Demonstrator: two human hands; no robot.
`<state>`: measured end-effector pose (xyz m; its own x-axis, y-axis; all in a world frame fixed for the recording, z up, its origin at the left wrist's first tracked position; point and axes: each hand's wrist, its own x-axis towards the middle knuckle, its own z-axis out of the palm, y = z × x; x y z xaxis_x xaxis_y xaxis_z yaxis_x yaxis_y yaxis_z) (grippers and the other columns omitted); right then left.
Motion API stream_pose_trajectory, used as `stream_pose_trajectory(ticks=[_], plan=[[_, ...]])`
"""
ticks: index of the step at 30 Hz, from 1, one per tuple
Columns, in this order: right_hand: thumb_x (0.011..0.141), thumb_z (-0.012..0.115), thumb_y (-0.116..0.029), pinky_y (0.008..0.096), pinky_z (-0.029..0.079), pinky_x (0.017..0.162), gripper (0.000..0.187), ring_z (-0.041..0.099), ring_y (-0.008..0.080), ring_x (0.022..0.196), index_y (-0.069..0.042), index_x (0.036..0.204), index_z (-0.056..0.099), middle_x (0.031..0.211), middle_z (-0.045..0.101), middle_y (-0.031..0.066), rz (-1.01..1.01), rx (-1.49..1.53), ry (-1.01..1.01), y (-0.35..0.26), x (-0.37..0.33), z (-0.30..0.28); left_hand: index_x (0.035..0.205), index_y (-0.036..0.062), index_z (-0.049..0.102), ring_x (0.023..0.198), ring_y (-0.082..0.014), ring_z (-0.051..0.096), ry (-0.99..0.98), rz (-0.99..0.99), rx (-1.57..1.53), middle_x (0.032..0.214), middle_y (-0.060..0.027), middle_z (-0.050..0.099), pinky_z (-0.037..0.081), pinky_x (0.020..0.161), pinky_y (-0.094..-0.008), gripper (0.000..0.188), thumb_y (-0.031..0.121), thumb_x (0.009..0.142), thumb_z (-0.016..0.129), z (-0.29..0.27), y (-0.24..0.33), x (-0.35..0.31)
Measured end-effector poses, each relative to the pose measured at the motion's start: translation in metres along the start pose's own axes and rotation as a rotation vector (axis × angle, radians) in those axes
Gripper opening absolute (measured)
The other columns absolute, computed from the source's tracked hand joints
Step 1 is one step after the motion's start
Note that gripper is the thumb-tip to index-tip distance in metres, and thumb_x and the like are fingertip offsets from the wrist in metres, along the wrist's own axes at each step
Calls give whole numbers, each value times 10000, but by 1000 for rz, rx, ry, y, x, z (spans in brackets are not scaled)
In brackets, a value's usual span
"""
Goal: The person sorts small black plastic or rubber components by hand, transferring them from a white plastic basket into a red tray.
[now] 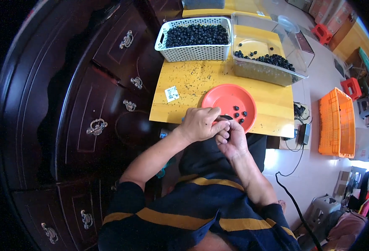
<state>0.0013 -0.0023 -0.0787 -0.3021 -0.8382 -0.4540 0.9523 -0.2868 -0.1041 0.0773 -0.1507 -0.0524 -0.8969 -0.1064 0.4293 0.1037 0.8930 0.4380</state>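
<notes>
My left hand (200, 123) and my right hand (233, 141) meet over the near edge of a round red plate (209, 97). The fingers of both are closed. A small dark thing (225, 117) shows between them, mostly hidden, so its kind cannot be told. On the plate lie several dark round pieces (245, 113) that look like berries or beads. Beyond it stand a white perforated basket (197, 53) full of such dark pieces, and a clear plastic bin (260, 75) with a smaller heap inside.
Dark crumbs and a white printed square (172, 94) lie on the yellow table (272, 113). Dark wooden drawers (84, 121) stand close on the left. At the right, an orange crate (336, 123), red stools (351, 88) and a black cable (295, 201) are on the floor.
</notes>
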Motion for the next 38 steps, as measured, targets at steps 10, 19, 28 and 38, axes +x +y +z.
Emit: stream_pose_trajectory(ticks=[10, 19, 28, 38], plan=[[1074, 511, -313, 252, 370, 525, 272, 466, 116, 628, -62, 1053, 614, 816, 564, 1, 41, 4, 14, -1, 1, -9, 839, 26, 612, 669, -340, 687, -343, -212, -127, 706, -148, 661, 522, 632, -451, 317, 322, 890, 715, -40, -9, 35], [1096, 440, -383, 394, 572, 933, 444, 677, 257, 1071, -15, 1307, 572, 1195, 685, 139, 16, 123, -82, -16, -1, -5, 1248, 95, 576, 725, -368, 710, 237, -330, 175, 803, -153, 709, 555, 711, -502, 497, 439, 920, 719, -105, -32, 115], [1086, 446, -432, 435, 514, 1022, 495, 626, 273, 1212, -23, 1335, 572, 1364, 621, 163, -2, 67, -282, -17, 16, -35, 1221, 133, 694, 765, -347, 725, -259, -309, -65, 842, -143, 727, 577, 711, -461, 404, 349, 883, 738, -16, 31, 17], [1097, 432, -418, 452, 407, 1159, 492, 564, 287, 1310, -42, 1392, 546, 1414, 599, 154, -65, 4, 7, 4, 24, -34, 1123, 96, 683, 833, -357, 724, -219, -273, -58, 943, -158, 724, 582, 725, -474, 346, 302, 858, 763, 5, 38, 5]])
